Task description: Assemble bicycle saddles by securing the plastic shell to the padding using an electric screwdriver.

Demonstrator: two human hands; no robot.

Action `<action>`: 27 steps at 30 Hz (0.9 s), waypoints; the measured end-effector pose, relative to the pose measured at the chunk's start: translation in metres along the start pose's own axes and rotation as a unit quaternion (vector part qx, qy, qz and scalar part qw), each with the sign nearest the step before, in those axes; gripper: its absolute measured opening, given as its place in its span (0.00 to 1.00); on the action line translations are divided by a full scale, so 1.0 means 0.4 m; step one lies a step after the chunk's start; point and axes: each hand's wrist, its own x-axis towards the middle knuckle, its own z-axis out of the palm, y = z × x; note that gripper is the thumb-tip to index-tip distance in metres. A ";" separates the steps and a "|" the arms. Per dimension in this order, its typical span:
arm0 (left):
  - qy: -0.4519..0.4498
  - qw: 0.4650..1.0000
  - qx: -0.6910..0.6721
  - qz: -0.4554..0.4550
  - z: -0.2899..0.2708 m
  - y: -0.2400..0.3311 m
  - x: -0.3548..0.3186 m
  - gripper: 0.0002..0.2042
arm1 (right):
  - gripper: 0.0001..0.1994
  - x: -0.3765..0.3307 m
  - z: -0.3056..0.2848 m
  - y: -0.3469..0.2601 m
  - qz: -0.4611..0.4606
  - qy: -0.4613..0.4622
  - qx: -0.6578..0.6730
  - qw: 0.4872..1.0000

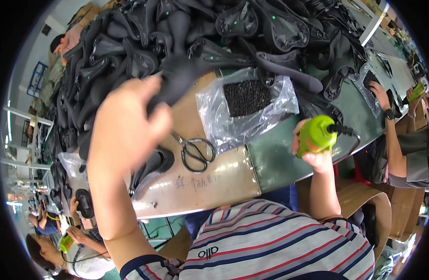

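Heap of black saddles (186, 37) across bench (214, 182). Left hand (126, 126) clamped on one saddle (177, 84) at heap's edge; best lifted clear before turning. Right hand (317, 147) wrapped round green power driver (316, 134), held upright, away from scissors (195, 151).

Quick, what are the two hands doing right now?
Left hand: closed, gripping a black bicycle saddle at the pile's edge.
Right hand: closed around a green power screwdriver, held above the table.
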 end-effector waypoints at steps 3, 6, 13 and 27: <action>-0.090 0.984 0.101 0.118 0.057 0.176 -0.133 0.24 | 0.34 0.016 0.009 -0.008 -0.020 -0.010 -0.018 1.000; -0.155 0.970 -0.026 0.184 0.197 0.249 -0.244 0.31 | 0.39 0.025 0.034 -0.013 -0.076 0.002 -0.096 0.992; -0.165 0.948 -0.222 0.155 0.415 0.261 -0.306 0.29 | 0.36 0.018 0.016 -0.023 -0.107 -0.024 -0.095 0.989; -0.135 0.968 -0.030 0.207 0.381 -0.006 -0.257 0.33 | 0.33 -0.015 0.009 -0.001 -0.122 -0.039 -0.038 0.991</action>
